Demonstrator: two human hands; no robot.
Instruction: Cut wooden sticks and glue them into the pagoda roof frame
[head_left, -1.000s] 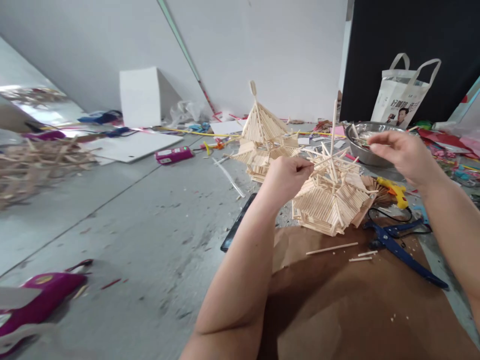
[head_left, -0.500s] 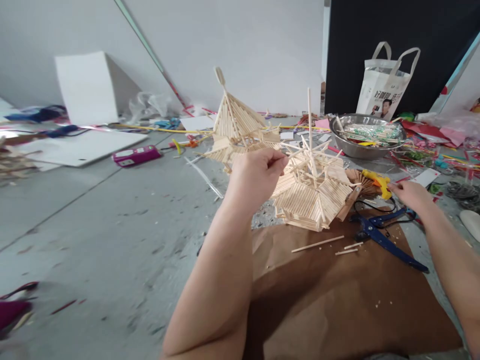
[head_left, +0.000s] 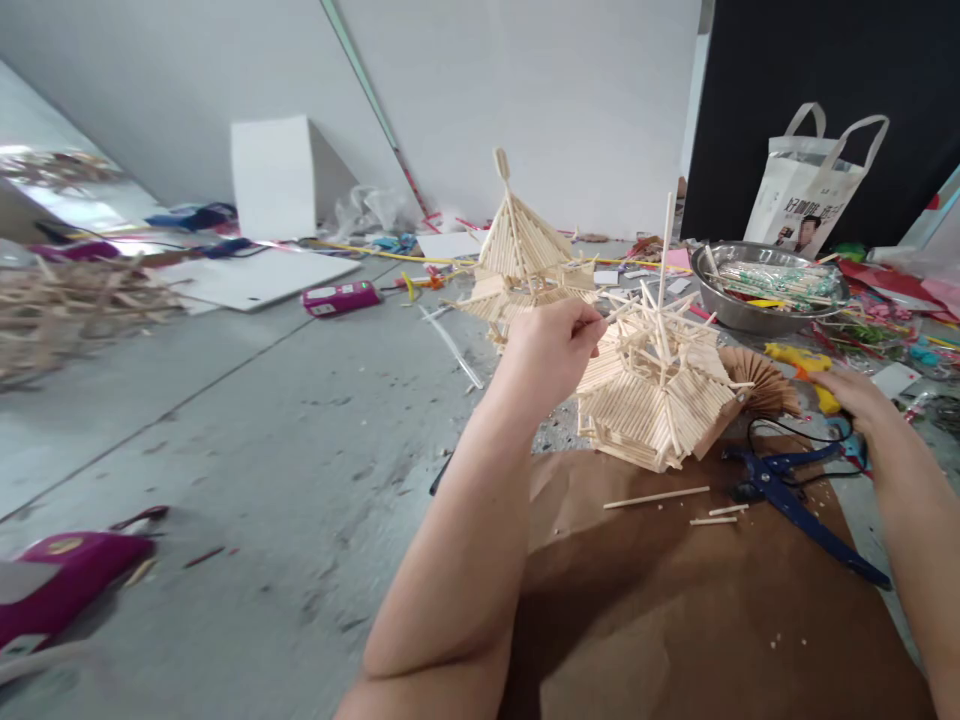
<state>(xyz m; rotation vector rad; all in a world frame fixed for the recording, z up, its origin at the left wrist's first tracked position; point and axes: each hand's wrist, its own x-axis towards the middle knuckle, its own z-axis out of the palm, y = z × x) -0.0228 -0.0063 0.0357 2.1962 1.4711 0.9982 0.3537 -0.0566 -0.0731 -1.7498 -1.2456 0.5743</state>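
Note:
A wooden-stick pavilion model (head_left: 652,390) with tiered, ribbed roofs and a tall upright stick stands in front of me. Beside its upper left side is my left hand (head_left: 555,345), thumb and fingers pinched together; what lies between the fingertips is too small to make out. Behind that hand rises a second stick model with a pointed roof (head_left: 523,240), its lower part hidden. On the right, my right hand (head_left: 859,400) is closed on the handle of a yellow glue gun (head_left: 795,355). A brown pleated paper fan (head_left: 757,382) lies between the model and the gun.
Blue cutters (head_left: 806,515) and loose sticks (head_left: 656,497) rest on brown paper (head_left: 637,640). A steel bowl (head_left: 769,315) of sticks and a white bag (head_left: 802,195) stand behind. Purple tools (head_left: 341,298) and a white board (head_left: 259,278) lie left, with a stick pile (head_left: 82,310).
The view has turned left, so everything sits further right in it. My left hand stays pinched beside the model, and my right hand still holds the glue gun.

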